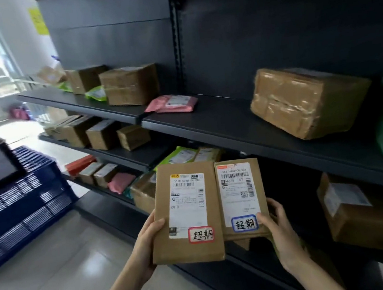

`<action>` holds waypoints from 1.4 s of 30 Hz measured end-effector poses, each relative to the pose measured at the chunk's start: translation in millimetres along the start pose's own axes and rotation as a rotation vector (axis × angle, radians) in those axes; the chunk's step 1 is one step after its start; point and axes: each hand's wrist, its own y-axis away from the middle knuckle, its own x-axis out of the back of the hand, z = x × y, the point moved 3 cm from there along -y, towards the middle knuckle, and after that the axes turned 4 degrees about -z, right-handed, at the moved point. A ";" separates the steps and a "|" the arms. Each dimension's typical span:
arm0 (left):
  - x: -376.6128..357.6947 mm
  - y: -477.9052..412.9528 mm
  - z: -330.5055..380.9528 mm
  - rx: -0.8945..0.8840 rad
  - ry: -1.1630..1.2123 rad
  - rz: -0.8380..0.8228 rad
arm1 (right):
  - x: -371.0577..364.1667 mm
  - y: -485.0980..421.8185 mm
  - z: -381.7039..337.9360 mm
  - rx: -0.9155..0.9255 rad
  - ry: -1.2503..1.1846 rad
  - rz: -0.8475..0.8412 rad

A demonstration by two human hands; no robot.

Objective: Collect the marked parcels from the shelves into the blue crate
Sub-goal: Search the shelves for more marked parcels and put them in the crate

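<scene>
Two flat brown parcels are held up side by side, long edges touching, in front of the dark shelves (219, 124). The left hand (149, 242) grasps the left parcel (187, 212) by its lower left edge, thumb on the face, the other fingers hidden behind; a red-framed handwritten sticker sits at its lower right corner. The right hand (278, 228) grips the right parcel (240, 197), thumb beside a blue-framed sticker, fingers curled round the right edge. Another brown edge shows beneath it. Farther left, the blue crate (21, 208) stands on the floor. Beyond, a pink mailer (171, 103) and a large taped box (308, 100) lie well apart on an upper shelf.
</scene>
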 end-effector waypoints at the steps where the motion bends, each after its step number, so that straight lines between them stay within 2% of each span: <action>1: 8.3 6.3 6.5 -0.017 0.001 0.023 | -11.3 -3.7 -0.3 0.002 -0.002 -0.019; 13: 147.8 54.2 79.1 -0.151 0.011 0.286 | -181.2 -36.5 -10.3 -0.027 0.021 -0.275; 25: 314.3 111.6 166.0 -0.268 0.044 0.470 | -403.0 -69.4 -25.2 0.007 0.011 -0.493; 33: 407.9 157.4 195.6 -0.354 0.099 0.664 | -548.6 -89.4 -10.7 -0.062 0.003 -0.714; 42: 523.7 133.5 242.0 -0.361 0.149 0.804 | -696.5 -158.2 11.9 -0.115 0.002 -0.832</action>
